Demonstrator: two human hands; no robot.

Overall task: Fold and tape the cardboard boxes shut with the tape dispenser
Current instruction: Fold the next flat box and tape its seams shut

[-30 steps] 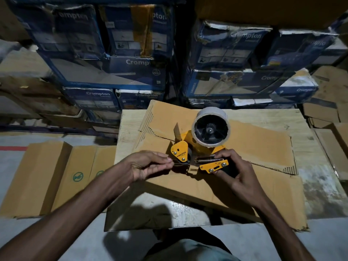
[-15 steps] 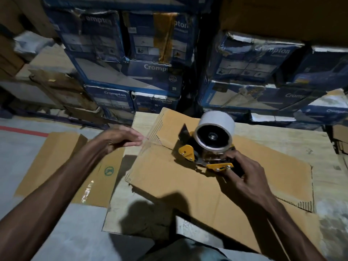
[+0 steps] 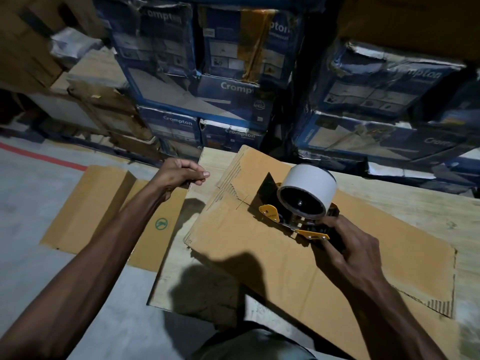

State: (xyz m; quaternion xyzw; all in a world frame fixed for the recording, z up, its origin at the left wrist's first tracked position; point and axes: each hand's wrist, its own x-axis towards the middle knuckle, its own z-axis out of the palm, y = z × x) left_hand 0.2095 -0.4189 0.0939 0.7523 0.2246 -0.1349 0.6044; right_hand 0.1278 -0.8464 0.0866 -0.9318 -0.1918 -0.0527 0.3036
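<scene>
A yellow and black tape dispenser (image 3: 298, 219) with a white tape roll (image 3: 309, 188) stands on a torn brown cardboard sheet (image 3: 259, 258) that covers the wooden table (image 3: 420, 214). My right hand (image 3: 345, 245) grips the dispenser's handle. My left hand (image 3: 180, 174) hovers at the table's far left edge with loosely curled fingers and holds nothing that I can see. Below it, flattened cardboard boxes (image 3: 104, 203) with a green logo lie on the grey floor beside the table.
Stacks of worn blue Crompton boxes (image 3: 207, 81) rise right behind the table. Brown cartons (image 3: 31, 48) are piled at the far left. A red line (image 3: 41, 157) crosses the grey floor (image 3: 31, 261) left of the table.
My left hand has left the dispenser and swung left to the table's edge. My right hand has kept hold of the dispenser. My view has turned left.
</scene>
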